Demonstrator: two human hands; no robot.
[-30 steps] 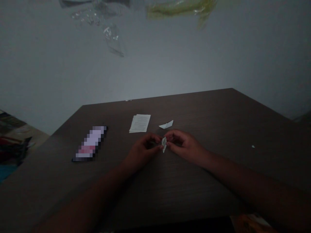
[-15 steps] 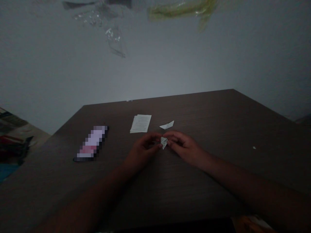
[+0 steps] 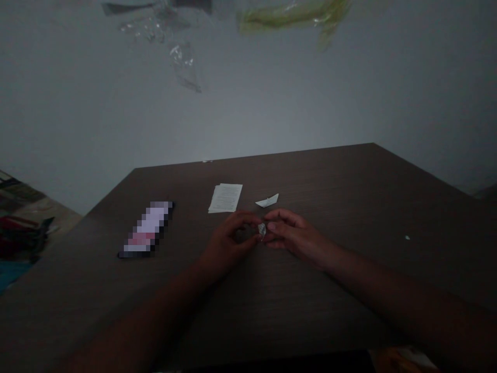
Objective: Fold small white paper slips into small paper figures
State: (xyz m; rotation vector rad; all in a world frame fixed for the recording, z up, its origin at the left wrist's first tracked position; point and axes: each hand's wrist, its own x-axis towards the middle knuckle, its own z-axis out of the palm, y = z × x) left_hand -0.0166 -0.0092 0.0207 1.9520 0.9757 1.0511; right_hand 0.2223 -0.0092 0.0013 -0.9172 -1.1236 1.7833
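Observation:
A small folded piece of white paper (image 3: 262, 229) is pinched between the fingertips of both my hands just above the dark wooden table (image 3: 349, 186). My left hand (image 3: 227, 243) grips it from the left with thumb and fingers closed. From the right, my right hand (image 3: 292, 235) pinches the same piece. Most of the paper is hidden by my fingers. Behind my hands lie a small folded paper shape (image 3: 267, 200) and a flat sheet of printed paper (image 3: 225, 198).
A phone with a lit, blurred screen (image 3: 146, 229) lies on the table at the left. A tiny white scrap (image 3: 407, 238) sits at the right. Clear plastic bags (image 3: 182, 57) hang on the pale wall behind. Dark clutter (image 3: 19, 233) shows beyond the table's left edge.
The paper piece shows smaller between my fingers than a second ago, as the fingertips have closed in round it. Both hands have stayed in nearly the same place.

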